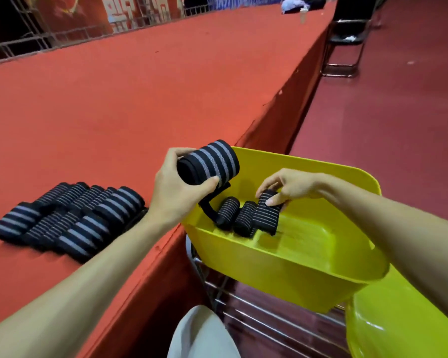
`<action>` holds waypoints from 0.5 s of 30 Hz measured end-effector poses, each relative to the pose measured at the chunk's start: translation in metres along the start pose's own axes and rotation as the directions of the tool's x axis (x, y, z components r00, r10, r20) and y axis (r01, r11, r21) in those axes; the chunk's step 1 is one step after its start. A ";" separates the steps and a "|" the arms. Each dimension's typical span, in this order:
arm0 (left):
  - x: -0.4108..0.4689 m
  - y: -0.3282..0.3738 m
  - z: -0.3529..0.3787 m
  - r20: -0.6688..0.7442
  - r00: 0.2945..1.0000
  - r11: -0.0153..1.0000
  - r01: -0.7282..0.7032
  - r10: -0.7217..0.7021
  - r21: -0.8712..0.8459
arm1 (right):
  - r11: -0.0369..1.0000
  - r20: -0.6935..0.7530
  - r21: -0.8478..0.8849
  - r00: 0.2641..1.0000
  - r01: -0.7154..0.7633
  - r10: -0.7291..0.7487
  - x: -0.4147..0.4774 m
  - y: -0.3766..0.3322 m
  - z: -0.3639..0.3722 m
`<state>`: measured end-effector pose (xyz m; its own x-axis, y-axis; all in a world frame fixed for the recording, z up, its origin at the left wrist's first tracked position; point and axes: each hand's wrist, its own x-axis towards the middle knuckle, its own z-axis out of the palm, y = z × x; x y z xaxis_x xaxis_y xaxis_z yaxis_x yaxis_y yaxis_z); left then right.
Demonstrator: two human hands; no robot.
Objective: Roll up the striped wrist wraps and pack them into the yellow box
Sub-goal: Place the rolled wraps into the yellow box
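Knee [199, 334] in pale fabric at the bottom edge, both bare forearms reaching out over it.

Right hand [287, 184] is inside the yellow box [282, 257], fingers and thumb pinched on a narrow-striped roll [267, 210]. It's standing that roll next to two rolls [226, 210] that lean along the box's left side, all three touching or nearly so.

Left hand [176, 187] holds a wide-striped roll [210, 161] above the box's left rim, thumb under, fingers over the top, clamped. Its black tail [210, 205] hangs loose down into the box and doesn't look secured.

My read of the step: seat the right-hand roll, then the left one follows.
- Push the roll flush against its neighbour and release only once it's braced, or the row flops.
- Tuck the tail under the outer lap before placing the wide roll. Otherwise it likely unwinds or drags the row over.
- Hold thumb pressure on the lap until it's wedged.

Outward: pile of wraps [67, 215] on the red table [114, 99], left of the box and well apart from it. Can't tell if they're rolled or just folded, plenty to go either way. Box sits on a metal rack [243, 306], and a second yellow tub [398, 326] is at lower right.
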<state>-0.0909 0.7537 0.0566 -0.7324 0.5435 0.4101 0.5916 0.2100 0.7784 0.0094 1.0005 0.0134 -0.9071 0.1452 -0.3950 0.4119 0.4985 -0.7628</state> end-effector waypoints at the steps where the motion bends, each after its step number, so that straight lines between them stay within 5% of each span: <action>1: 0.001 -0.002 0.004 0.019 1.000 1.000 -0.018 0.018 0.017 | 0.997 0.003 -0.051 0.999 -0.053 0.053 0.007 0.009 0.001; 7: 0.002 -0.015 0.014 0.063 0.997 0.997 -0.044 0.040 0.062 | 0.947 0.016 -0.250 0.977 -0.204 0.215 0.037 0.034 0.013; 13: 0.002 -0.018 0.016 -0.006 1.000 1.000 0.012 -0.012 0.021 | 0.961 -0.031 -0.126 0.969 -0.247 0.245 0.056 0.041 0.024; 15: 0.002 -0.017 0.017 0.003 1.000 1.000 0.000 0.000 0.030 | 0.944 -0.075 -0.229 0.971 -0.237 0.225 0.057 0.044 0.027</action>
<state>-0.0968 0.7647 0.0357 -0.7316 0.5457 0.4086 0.6013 0.2340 0.7640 -0.0219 1.0075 -0.0565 -0.7950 0.3174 -0.5170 0.5837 0.6323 -0.5093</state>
